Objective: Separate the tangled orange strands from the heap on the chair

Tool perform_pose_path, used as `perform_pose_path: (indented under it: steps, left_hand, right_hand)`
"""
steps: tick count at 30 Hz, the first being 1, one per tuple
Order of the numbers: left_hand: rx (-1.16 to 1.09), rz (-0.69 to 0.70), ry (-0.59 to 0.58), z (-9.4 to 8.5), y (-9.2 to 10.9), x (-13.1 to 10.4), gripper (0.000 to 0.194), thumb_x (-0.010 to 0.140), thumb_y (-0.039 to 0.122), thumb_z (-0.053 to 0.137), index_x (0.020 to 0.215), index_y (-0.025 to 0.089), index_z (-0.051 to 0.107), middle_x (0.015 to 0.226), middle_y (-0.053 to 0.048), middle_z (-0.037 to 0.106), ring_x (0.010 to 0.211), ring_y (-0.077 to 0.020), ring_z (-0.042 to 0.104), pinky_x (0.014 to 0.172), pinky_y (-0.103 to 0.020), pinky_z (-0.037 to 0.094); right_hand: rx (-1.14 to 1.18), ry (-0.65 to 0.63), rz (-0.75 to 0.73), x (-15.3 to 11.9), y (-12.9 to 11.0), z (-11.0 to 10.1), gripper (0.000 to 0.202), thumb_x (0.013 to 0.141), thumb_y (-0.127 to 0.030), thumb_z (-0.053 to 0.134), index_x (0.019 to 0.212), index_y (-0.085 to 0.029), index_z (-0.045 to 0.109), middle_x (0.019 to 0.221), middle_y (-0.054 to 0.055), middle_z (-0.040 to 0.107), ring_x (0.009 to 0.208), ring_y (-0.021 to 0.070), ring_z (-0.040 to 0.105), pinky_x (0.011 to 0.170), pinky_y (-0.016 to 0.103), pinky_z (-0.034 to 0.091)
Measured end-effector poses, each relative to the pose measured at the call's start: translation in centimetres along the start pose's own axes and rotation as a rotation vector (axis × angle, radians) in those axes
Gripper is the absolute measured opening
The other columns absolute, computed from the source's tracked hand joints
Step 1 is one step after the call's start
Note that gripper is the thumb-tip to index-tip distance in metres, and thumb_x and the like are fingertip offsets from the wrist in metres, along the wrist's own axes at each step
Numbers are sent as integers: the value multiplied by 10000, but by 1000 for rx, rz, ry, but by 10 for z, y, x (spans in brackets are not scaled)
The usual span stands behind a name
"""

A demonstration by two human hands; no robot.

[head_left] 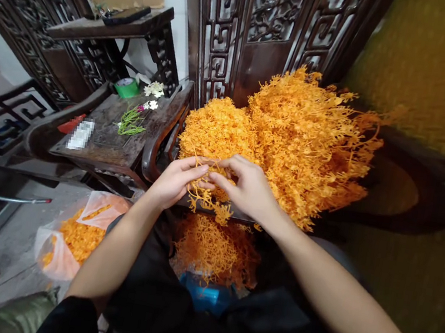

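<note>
The left hand [175, 181] and right hand [244, 187] met fingertip to fingertip, pinching an orange sprig [204, 200] just in front of the heaped orange bunches [294, 138] on the dark chair [392, 188]; more loose sprigs, seemingly, lay below [213, 249].

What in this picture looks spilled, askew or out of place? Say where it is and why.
Nothing looks damaged. Loose orange sprigs lie scattered below both hands, apart from the big orange heap. On the floor, an open plastic bag slumps on its side, with orange pieces showing at its mouth.
</note>
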State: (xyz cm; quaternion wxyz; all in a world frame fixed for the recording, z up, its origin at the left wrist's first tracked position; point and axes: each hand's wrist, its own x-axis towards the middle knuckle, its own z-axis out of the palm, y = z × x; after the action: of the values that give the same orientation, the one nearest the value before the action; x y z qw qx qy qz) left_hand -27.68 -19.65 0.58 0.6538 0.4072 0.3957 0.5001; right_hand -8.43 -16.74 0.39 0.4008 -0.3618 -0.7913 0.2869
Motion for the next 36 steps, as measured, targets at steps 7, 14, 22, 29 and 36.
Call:
perform_pose_path:
  steps: [7,14,22,29,36]
  left_hand:
    - [153,264,256,-12,-5,9,357,811,402,830,1082,170,796,1112,-104,774,824,-145,706,855,-318,570]
    - [143,253,241,-8,0,7,409,750,451,869,1044,178,786,917,-64,772,661,-121,661,629,-256,527]
    - [327,194,206,10,-6,5,387,643,405,939,842,143,735,622,4,655,491,-89,552,471,-219,439]
    - [41,137,208,8,6,3,354,563,299,944,726,134,677,630,-26,697,451,-66,514,455,-214,405]
    - [256,207,172,9,-1,3,450,652,323,938,966,167,655,621,49,655,468,-63,558,486,-190,433]
  right_hand:
    - [252,256,281,15,29,-6,294,839,-408,742,701,-174,629,664,-10,584,617,121,469,638,298,364]
    - [600,20,426,11,26,-7,413,772,-574,803,781,-199,630,502,-84,374,460,77,278,486,264,195]
    - [475,81,314,11,14,1,405,809,-552,775,719,-192,613,572,-46,461,530,97,373,515,267,283]
    - [227,241,344,25,43,-12,353,849,-474,725,693,-187,592,628,-9,527,582,124,442,576,295,353]
    - [9,279,210,12,8,-16,469,919,-547,654,1195,-170,698,769,34,634,699,188,551,700,360,463]
